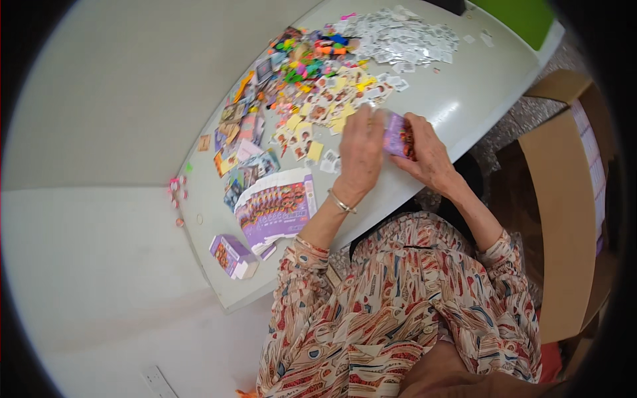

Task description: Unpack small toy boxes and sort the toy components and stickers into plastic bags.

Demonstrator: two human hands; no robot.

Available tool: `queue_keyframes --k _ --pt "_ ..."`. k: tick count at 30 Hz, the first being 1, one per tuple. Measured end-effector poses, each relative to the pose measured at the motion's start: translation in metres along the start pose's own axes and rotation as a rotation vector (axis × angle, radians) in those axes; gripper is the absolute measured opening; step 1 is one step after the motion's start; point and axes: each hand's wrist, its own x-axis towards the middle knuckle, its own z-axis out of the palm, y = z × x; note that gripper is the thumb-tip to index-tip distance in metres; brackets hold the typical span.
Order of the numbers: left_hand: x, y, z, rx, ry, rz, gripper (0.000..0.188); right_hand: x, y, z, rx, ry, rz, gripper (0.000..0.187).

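At the table's near edge I hold a small purple printed carton (399, 137) between my hands. My right hand (430, 156) is closed round its right side, thumb below and fingers over the top. My left hand (361, 149), with a bangle on the wrist, has bent, slightly blurred fingers pressed at the carton's left end; their tips are partly hidden. To the left of my left forearm lies a fanned stack of flat purple cartons (282, 209). A single made-up purple carton (232, 257) lies beside that stack, near the table corner.
Small colourful toys (312, 56) are heaped across the table (458, 109), with white packets (405, 36) behind them. Sticker sheets (325, 106) and printed cards (249, 142) spread nearer. An open brown cardboard box (557, 219) stands at my right; a wall (99, 99) borders the left.
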Motion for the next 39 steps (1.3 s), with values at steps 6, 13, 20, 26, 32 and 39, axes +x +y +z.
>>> queue_keyframes --k 6,13,20,26,32,39 --pt "-0.001 -0.007 -0.024 -0.284 0.023 -0.038 0.03 0.002 0.003 0.008 0.066 0.074 0.115 0.081" --pt "-0.076 -0.18 -0.094 0.246 -0.221 -0.359 0.048 0.01 -0.008 0.002 0.123 0.075 0.178 0.084" --pt "-0.09 -0.244 -0.099 0.232 -0.637 -0.493 0.057 0.011 -0.015 0.014 0.15 0.025 0.117 0.074" --pt "-0.057 -0.265 -0.103 -0.294 -0.496 -0.38 0.018 0.006 -0.013 0.015 0.149 -0.01 0.188 0.074" --pt "-0.026 -0.237 -0.133 -0.574 -0.099 -0.569 0.01 0.008 -0.011 0.022 0.011 0.01 0.131 0.079" --pt "0.016 -0.077 -0.091 -0.823 0.282 -0.491 0.017 0.008 -0.011 0.023 -0.086 0.069 0.101 0.08"
